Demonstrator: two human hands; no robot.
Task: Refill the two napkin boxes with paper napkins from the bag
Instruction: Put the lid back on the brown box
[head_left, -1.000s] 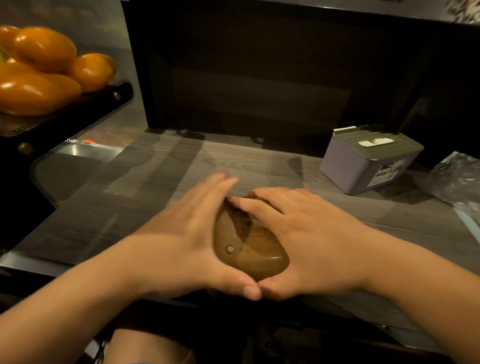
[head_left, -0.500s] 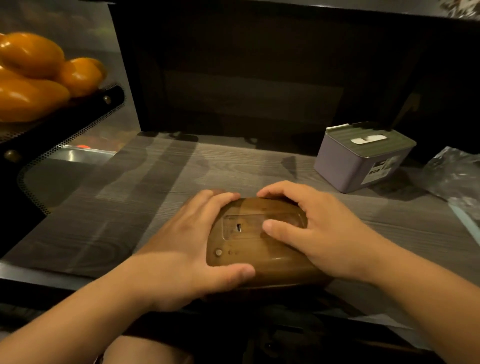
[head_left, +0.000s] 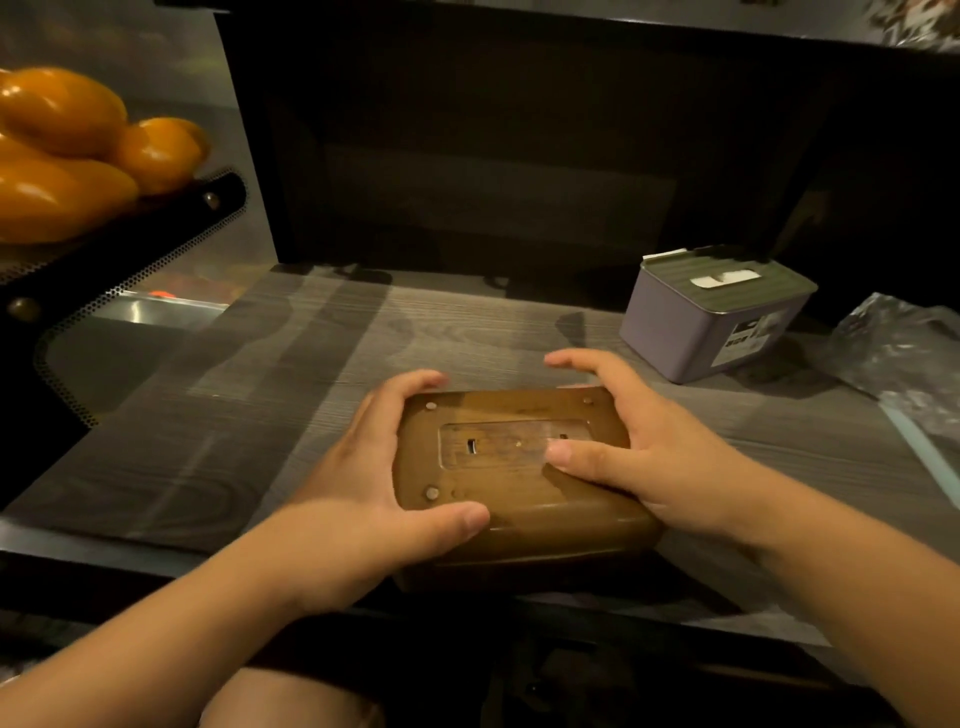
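Observation:
A brown wooden napkin box lies upside down near the front edge of the grey wood-grain counter, its underside with a recessed panel facing up. My left hand grips its left end, thumb along the near side. My right hand holds the right end, thumb on the recessed panel, fingers curled over the far corner. A second napkin box, lilac with a grey-green slotted lid and a white napkin showing, stands at the back right. The clear plastic bag lies at the right edge.
A black perforated tray with orange fruit juts in from the left above the counter. A dark wall closes the back. A metal ledge sits at the back left. My knee shows below the counter's front edge.
The brown box has been turned so its whole underside faces up and lies broadside. My hands have shifted from covering it to its two ends.

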